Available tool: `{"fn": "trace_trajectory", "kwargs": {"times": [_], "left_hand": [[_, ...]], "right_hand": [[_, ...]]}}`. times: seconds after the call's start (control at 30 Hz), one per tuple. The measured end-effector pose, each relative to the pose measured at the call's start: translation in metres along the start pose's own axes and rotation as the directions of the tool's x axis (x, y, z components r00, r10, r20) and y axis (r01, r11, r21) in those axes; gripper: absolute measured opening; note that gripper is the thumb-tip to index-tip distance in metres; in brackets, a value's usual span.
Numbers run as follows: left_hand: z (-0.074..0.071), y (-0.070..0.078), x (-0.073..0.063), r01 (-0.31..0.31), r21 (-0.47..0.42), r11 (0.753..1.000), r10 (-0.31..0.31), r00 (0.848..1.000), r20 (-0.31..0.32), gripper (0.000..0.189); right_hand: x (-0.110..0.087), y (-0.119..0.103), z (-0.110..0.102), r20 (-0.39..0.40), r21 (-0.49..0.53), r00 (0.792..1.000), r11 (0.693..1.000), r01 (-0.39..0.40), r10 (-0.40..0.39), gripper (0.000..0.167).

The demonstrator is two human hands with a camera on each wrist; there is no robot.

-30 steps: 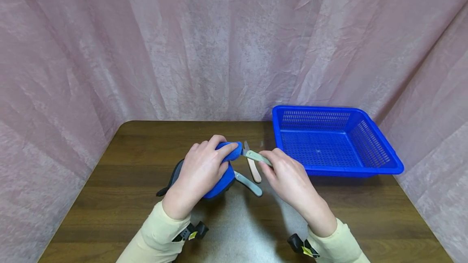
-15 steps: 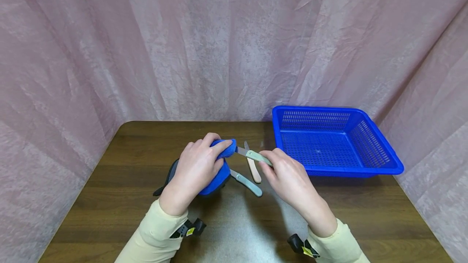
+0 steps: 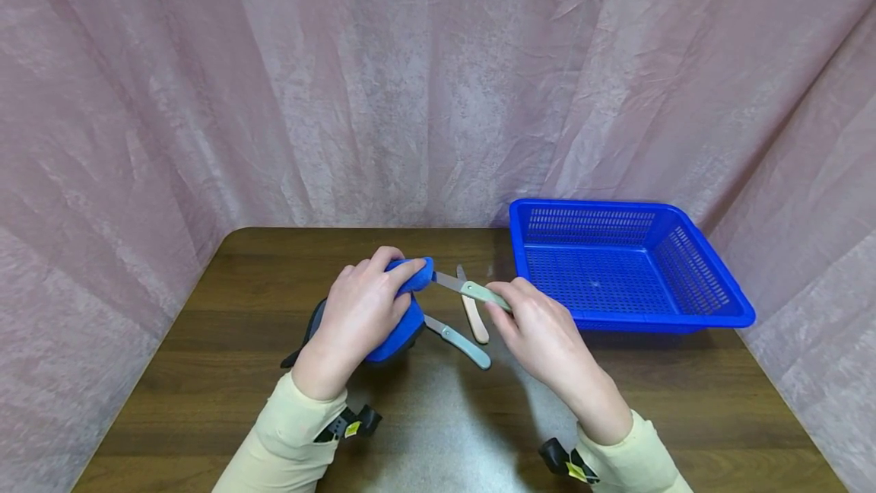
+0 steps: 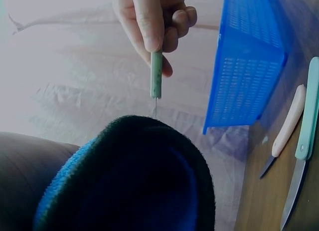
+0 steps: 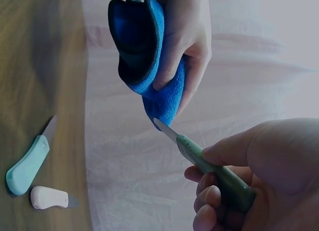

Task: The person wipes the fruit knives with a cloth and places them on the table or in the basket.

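table (image 3: 226, 341): brown wood-look top, pretty shiny toward 6 o'clock; if it's slick, anything loose on it could be sent skidding by a bump.
blue basket (image 3: 657, 321): parked around 3 o'clock from the blue cloth (image 3: 397, 337); could get knocked if the right hand (image 3: 541, 329) is swung out carelessly.
blue cloth: fleecy, dark-edged, held up near the middle and kinda folded over; soft stuff like that could be snagged by a tilted edge.
left hand: fingers bunched around the blue cloth, its fold pinched. Only fabric seems to be left between fingers and steel, so a nick could be caused by one slip.
right hand: curled round the handle of the green knife (image 3: 473, 291); if that's held loosely, the edge could get rolled.
green knife: held off the table, blade aimed at 10 o'clock, tip right by the fold; contact can't be told.
teal knife (image 3: 461, 345): lying at 4 o'clock, blade toward 10; could be brushed if the left hand is lowered.
cream knife (image 3: 477, 322): lying at 3 o'clock, easily overlooked under the green knife.
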State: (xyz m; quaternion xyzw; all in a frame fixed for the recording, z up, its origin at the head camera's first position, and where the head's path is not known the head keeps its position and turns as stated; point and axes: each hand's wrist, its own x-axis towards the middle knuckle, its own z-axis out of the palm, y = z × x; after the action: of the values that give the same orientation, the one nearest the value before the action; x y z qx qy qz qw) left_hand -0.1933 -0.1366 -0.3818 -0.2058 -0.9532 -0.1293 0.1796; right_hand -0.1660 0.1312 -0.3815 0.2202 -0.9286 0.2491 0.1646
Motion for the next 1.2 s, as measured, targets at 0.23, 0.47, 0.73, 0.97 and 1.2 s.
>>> {"fn": "trace_trajectory", "kwargs": {"times": [0.23, 0.47, 0.73, 0.97, 1.2], "left_hand": [[-0.005, -0.005, -0.001, 0.029, -0.014, 0.999, -0.029, 1.0, -0.002, 0.047], [-0.008, -0.008, 0.0, 0.045, -0.019, 0.999, -0.045, 0.999, -0.002, 0.048], [-0.011, -0.007, -0.001, 0.063, -0.019, 0.998, -0.063, 0.998, 0.0, 0.049], [-0.011, -0.005, 0.0, 0.062, -0.025, 0.998, -0.062, 0.998, 0.003, 0.05], [-0.011, -0.003, 0.0, 0.056, -0.039, 0.998, -0.055, 0.998, 0.004, 0.051]], "right_hand": [[0.0, 0.001, -0.001, 0.006, 0.009, 1.0, 1.0, -0.001, 0.001, 0.017], [0.002, 0.002, -0.002, 0.015, 0.013, 1.0, 1.0, -0.018, 0.018, 0.014], [0.001, 0.004, 0.001, 0.012, 0.007, 1.0, 1.0, -0.018, 0.018, 0.017], [0.0, 0.004, 0.003, 0.008, -0.005, 1.0, 1.0, -0.021, 0.021, 0.016], [0.0, 0.004, 0.003, -0.003, -0.024, 1.0, 1.0, -0.018, 0.018, 0.016]]}}
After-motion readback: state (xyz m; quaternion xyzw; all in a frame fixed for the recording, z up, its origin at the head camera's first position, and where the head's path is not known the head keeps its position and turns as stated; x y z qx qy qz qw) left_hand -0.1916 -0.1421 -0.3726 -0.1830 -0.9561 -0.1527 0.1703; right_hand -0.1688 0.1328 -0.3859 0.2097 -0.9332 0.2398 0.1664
